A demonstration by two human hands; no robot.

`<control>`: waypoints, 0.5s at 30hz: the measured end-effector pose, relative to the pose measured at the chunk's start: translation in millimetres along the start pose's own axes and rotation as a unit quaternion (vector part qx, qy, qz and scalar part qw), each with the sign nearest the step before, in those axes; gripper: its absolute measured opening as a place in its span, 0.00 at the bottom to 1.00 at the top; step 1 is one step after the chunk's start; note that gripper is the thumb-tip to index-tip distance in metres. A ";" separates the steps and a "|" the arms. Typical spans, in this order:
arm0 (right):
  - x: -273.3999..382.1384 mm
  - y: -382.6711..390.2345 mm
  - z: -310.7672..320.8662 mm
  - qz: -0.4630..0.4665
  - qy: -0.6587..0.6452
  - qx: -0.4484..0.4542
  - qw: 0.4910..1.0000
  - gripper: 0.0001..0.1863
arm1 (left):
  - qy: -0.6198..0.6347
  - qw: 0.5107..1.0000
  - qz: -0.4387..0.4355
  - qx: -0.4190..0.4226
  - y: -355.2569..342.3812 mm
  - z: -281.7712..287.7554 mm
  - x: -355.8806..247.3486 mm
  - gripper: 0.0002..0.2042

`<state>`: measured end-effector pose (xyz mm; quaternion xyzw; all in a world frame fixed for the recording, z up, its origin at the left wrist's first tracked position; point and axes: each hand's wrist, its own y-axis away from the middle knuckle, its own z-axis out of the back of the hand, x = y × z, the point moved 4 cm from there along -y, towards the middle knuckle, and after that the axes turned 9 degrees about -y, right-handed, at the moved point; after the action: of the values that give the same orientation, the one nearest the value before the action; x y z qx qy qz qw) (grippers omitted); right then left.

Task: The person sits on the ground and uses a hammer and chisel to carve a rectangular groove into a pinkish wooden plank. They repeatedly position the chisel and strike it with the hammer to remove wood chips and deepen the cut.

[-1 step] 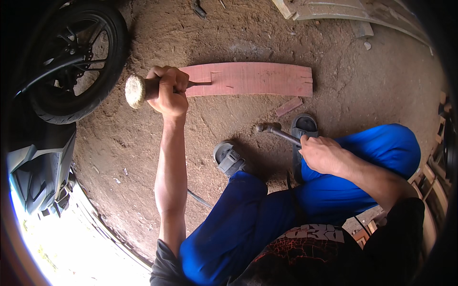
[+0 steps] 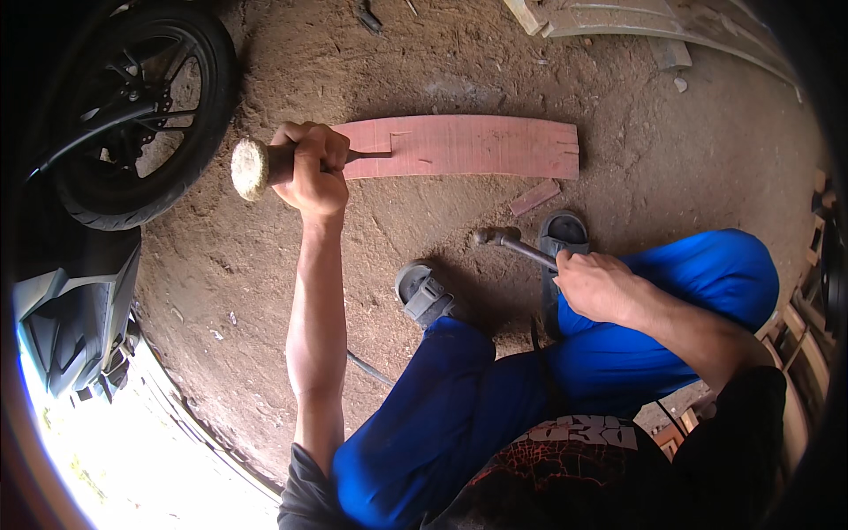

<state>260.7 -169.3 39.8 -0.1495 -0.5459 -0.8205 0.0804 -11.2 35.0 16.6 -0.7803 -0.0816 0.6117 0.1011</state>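
My left hand (image 2: 312,172) is closed around the handle of a chisel (image 2: 251,169), whose pale, frayed butt end sticks out on the left. Its thin dark blade reaches to the right over a curved reddish wooden board (image 2: 486,146) lying on the ground. Near the blade tip the board has a rectangular cut or mark, and small notches show at its right end. Lower right, my right hand (image 2: 596,284) grips a hammer (image 2: 528,249) by the handle, its metal head pointing left, apart from the board and chisel.
A small reddish offcut (image 2: 535,197) lies just below the board. Motorcycle wheel (image 2: 146,106) and fairing (image 2: 75,318) stand at left. Curved timber (image 2: 618,18) lies at the far right, with wooden pieces (image 2: 804,344) along the right edge. My sandalled feet (image 2: 427,296) rest on the dirt floor.
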 end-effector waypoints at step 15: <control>0.1 -0.2 0.0 0.004 0.004 -0.004 1.000 0.24 | 0.035 0.999 0.010 -0.017 -4.0 1.5 3.8 0.08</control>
<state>260.5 -169.3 39.7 -0.1489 -0.5419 -0.8227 0.0853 -11.8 39.9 13.7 -0.8035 -0.0809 0.5837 0.0842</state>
